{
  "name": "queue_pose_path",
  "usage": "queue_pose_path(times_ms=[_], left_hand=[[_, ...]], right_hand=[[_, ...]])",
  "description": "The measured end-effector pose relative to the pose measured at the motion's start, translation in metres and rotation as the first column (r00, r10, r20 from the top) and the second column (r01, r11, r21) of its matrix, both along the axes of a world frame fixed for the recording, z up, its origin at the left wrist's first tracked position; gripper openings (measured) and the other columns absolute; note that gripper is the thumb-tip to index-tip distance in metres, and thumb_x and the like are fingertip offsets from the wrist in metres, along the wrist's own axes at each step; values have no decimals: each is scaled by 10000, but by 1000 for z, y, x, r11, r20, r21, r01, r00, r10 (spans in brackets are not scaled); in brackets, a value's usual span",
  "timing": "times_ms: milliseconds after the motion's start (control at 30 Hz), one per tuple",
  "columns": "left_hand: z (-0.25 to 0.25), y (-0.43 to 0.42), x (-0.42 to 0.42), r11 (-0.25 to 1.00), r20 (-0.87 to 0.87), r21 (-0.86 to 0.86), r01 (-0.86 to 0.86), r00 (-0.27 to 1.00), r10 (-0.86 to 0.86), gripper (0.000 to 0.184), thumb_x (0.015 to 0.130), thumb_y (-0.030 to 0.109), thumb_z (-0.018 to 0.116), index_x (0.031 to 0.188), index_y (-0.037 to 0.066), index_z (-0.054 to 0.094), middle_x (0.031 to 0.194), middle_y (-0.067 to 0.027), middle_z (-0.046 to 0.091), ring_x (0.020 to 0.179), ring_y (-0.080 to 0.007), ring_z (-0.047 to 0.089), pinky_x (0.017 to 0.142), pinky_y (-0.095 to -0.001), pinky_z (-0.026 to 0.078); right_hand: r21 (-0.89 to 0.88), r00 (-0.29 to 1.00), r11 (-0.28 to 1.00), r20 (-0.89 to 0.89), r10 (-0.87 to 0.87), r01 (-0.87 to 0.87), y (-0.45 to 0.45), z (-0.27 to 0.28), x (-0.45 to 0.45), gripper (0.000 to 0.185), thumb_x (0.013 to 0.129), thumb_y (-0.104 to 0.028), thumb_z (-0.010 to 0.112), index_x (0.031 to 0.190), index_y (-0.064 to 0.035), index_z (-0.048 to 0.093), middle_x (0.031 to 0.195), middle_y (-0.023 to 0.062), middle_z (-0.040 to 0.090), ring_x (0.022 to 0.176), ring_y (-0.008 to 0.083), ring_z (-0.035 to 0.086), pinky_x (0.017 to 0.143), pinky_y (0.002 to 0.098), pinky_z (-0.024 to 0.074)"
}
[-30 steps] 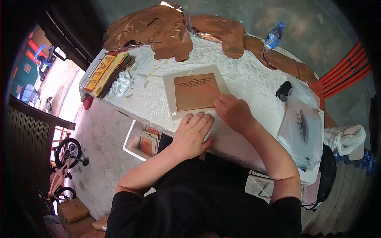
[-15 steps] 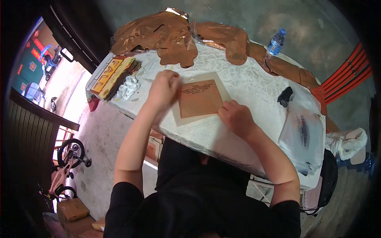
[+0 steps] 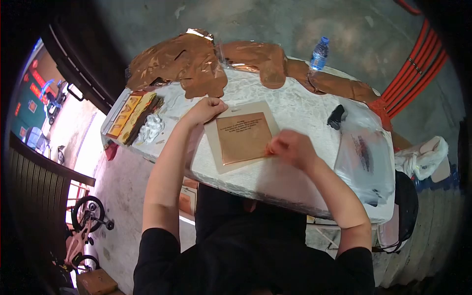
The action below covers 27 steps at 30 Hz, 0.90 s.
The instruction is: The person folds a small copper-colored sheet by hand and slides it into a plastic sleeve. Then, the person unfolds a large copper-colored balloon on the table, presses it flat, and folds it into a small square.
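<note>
In the head view, a brown square packet (image 3: 246,142) under clear plastic printed with small dark text lies on a pale backing card (image 3: 219,167) with a slot near its top edge. My left hand (image 3: 205,110) is at the card's upper left corner, its fingers curled and pressed together. What they pinch, if anything, is hidden. My right hand (image 3: 295,149) is by the packet's lower right corner, fingers bent and smeared by motion. I cannot make out whether it touches the packet.
Brown foil-like sheets (image 3: 196,69) line the far edge of the white-covered table (image 3: 295,108). A water bottle (image 3: 319,54) stands there. At left are a yellow box (image 3: 129,115) and crumpled white plastic (image 3: 151,129). Clear plastic bags (image 3: 361,162) and a black object (image 3: 336,117) lie right.
The view has shifted, with the table appearing lower at its far edge. My left hand has come to the card's upper corner. My right hand is blurred, slightly off the packet's edge.
</note>
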<state>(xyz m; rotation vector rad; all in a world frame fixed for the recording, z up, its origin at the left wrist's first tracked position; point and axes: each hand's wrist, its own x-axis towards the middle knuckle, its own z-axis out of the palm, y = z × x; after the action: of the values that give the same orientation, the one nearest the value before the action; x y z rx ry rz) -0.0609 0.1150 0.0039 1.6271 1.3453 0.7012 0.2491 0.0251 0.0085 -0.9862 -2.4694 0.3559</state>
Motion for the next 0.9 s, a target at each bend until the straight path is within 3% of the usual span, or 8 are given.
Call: queue_pose_path(times_ms=[67,200,267,400,467,600,667,900], left_hand=[[0,5,14,994,82,-24,109,991,-107,230,913,237,608,811,38,664,674,48,577,585,-38,473,526,-218,376],[-15,18,43,983,201,-26,181,964,-172,184,932,206,596,901,41,669,762,51,615,671,-27,513,619,-197,419],[-17,11,55,982,291,-27,189,941,-173,164,932,194,594,912,45,660,785,44,624,694,-33,530,648,-197,436],[-26,5,60,992,255,52,117,959,-126,249,907,237,619,763,34,621,690,45,577,638,-41,471,593,-227,405],[-28,4,60,991,175,82,106,977,-119,270,925,265,600,772,43,608,689,51,556,632,-41,452,579,-227,388],[-24,0,65,986,36,145,78,996,-84,372,946,323,569,714,33,561,640,43,511,602,-57,417,541,-258,364],[-23,-2,67,979,-38,191,66,997,-60,399,945,332,564,702,16,559,610,14,508,587,-73,421,540,-278,374],[-14,-11,75,946,-325,325,13,941,98,426,925,397,553,776,3,618,616,-143,576,557,-234,536,583,-359,435]], right_hand=[[-43,902,956,-321,-288,290,21,0,7,175,852,-192,602,843,-20,633,838,116,624,777,286,610,630,395,492],[-80,651,872,-632,-420,484,87,-49,19,190,855,-198,624,812,-13,637,730,115,606,666,219,592,601,346,472],[-688,496,721,-601,-627,79,91,-41,17,230,866,-210,631,802,11,634,671,114,587,629,160,558,581,322,447],[-771,523,637,-542,-658,3,96,-53,16,267,879,-235,618,807,22,624,621,91,557,612,121,527,566,309,424],[-426,643,841,-549,-534,335,105,-68,13,283,897,-243,583,781,13,609,609,119,567,572,178,536,571,335,432],[-379,644,795,-467,-606,473,93,-51,5,348,932,-276,539,714,-8,585,614,114,602,561,197,585,556,350,448],[-86,687,732,-288,-668,676,84,-40,1,389,938,-320,486,716,-14,577,671,197,615,629,346,615,608,427,466],[66,684,682,-109,-721,729,83,-37,0,381,915,-310,480,706,-41,651,695,174,649,664,360,644,630,457,508]])
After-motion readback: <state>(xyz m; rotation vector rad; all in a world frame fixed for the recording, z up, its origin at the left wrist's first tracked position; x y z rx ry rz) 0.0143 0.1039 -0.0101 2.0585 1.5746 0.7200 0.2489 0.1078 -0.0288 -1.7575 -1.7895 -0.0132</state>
